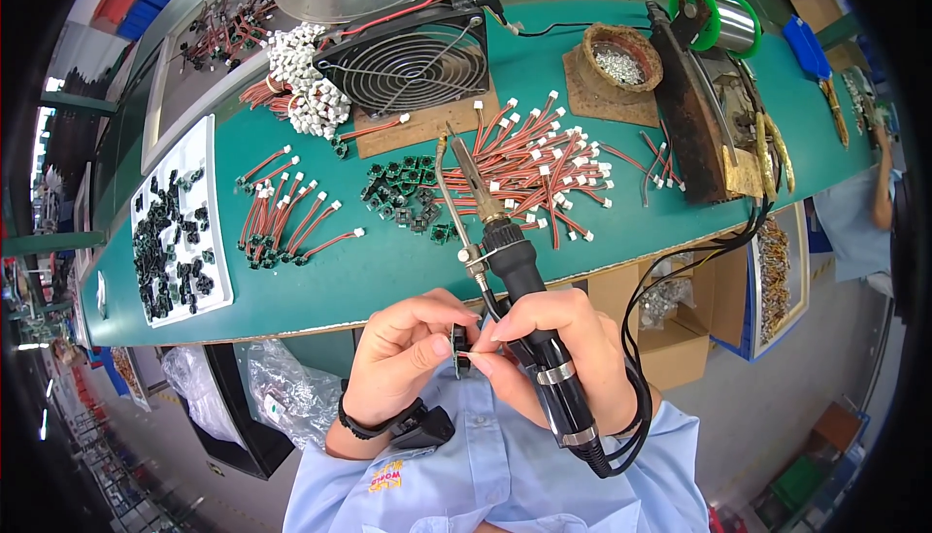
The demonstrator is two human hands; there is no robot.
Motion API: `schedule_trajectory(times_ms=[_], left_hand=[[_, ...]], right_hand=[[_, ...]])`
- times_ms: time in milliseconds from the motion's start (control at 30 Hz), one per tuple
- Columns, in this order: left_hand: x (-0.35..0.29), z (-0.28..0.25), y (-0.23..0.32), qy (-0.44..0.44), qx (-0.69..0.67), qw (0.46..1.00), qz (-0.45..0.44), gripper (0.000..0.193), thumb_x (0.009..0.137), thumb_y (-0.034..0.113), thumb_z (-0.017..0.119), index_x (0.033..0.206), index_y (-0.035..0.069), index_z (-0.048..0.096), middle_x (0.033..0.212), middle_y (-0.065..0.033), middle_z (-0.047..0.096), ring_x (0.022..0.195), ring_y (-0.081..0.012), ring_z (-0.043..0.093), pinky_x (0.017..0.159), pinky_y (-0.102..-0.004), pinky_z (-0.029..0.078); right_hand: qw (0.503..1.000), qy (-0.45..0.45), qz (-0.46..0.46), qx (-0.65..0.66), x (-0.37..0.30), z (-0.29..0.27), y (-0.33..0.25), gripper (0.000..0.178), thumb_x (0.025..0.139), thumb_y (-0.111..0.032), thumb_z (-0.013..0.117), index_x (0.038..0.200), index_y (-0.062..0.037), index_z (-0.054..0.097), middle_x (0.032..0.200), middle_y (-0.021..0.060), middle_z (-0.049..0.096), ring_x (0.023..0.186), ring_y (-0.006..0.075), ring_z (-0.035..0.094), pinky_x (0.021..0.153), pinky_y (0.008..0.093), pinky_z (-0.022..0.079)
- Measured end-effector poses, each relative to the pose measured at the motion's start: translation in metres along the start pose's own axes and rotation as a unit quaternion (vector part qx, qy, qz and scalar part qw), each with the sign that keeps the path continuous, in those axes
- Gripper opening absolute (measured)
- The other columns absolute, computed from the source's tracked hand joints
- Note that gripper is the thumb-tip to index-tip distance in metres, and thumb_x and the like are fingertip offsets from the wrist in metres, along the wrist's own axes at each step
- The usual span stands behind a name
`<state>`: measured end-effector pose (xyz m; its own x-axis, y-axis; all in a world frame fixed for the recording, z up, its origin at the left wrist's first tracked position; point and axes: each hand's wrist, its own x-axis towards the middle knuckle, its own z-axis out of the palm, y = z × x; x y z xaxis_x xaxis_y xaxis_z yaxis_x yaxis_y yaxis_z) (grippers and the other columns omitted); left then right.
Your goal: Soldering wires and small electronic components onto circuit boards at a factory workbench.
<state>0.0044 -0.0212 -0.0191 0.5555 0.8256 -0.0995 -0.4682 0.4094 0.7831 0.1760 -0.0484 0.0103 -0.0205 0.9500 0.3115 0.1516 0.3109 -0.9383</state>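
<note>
Nearest to the camera is a black soldering iron (515, 259), held in the right hand (578, 339), with its tip pointing away, over the desk (388, 285). The small dark part (460, 347) is in front of the chest, beyond the near edge of the desk; the left hand (400, 344) has its grip clamped on it, thumb and fingers at its sides. The grip of the right hand is closed around the iron, while its thumb and forefinger meet close to the part, at a thin wire. On the desk, past the iron's tip, there is a heap of green-black parts (396, 183), and beside it many red wires with white connectors (558, 169). To the left lie a smaller wire group (286, 217) and a white tray (201, 149) of dark pieces. Farther stand a black fan (413, 69), a round bowl (594, 43) and a green reel (691, 14).
</note>
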Motion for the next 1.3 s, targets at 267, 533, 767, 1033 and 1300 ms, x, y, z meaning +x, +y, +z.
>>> schedule_trajectory(times_ms=[267,533,767,1033,1300], left_hand=[[0.001,0.000,-0.001,0.000,0.003,1.000,0.002,0.022,0.086,0.011,0.058,0.103,-0.002,0.057,0.098,-0.0115,0.055,0.089,-0.0175,0.052,0.080,-0.0298,0.040],[0.002,0.001,-0.001,0.006,0.004,1.000,-0.003,0.022,0.085,0.011,0.058,0.102,-0.002,0.057,0.097,-0.0110,0.055,0.089,-0.0168,0.051,0.079,-0.0292,0.040],[0.001,-0.002,0.002,-0.013,0.003,0.999,-0.034,0.024,0.085,0.012,0.059,0.103,-0.003,0.055,0.097,-0.0099,0.054,0.087,-0.0152,0.051,0.077,-0.0280,0.041],[0.003,0.000,0.000,-0.022,-0.021,0.999,-0.029,0.020,0.085,0.011,0.059,0.099,-0.002,0.055,0.094,-0.0091,0.053,0.085,-0.0146,0.050,0.076,-0.0275,0.040],[0.004,-0.004,0.006,-0.054,-0.027,0.996,-0.064,0.017,0.085,0.006,0.056,0.100,-0.002,0.054,0.098,-0.0109,0.053,0.090,-0.0157,0.052,0.078,-0.0282,0.041]], right_hand=[[1.000,0.015,0.006,0.002,0.002,0.000,0.000,0.036,0.068,0.005,0.071,0.094,-0.0046,0.048,0.082,0.0063,0.056,0.070,0.0180,0.066,0.059,0.0274,0.053],[1.000,0.016,0.008,0.009,0.002,-0.001,0.001,0.036,0.069,0.005,0.071,0.095,-0.0050,0.048,0.082,0.0067,0.057,0.070,0.0182,0.067,0.059,0.0273,0.052],[1.000,0.007,0.005,0.013,0.003,-0.004,0.002,0.036,0.069,0.004,0.072,0.094,-0.0044,0.048,0.083,0.0067,0.057,0.072,0.0181,0.066,0.061,0.0267,0.052],[1.000,0.003,0.008,0.026,0.002,-0.004,0.001,0.036,0.069,0.003,0.072,0.095,-0.0045,0.048,0.083,0.0070,0.058,0.073,0.0170,0.066,0.062,0.0268,0.052],[0.999,-0.025,0.008,0.019,0.007,-0.013,-0.002,0.033,0.070,0.003,0.067,0.098,-0.0061,0.052,0.085,0.0066,0.059,0.070,0.0212,0.061,0.059,0.0287,0.048]])
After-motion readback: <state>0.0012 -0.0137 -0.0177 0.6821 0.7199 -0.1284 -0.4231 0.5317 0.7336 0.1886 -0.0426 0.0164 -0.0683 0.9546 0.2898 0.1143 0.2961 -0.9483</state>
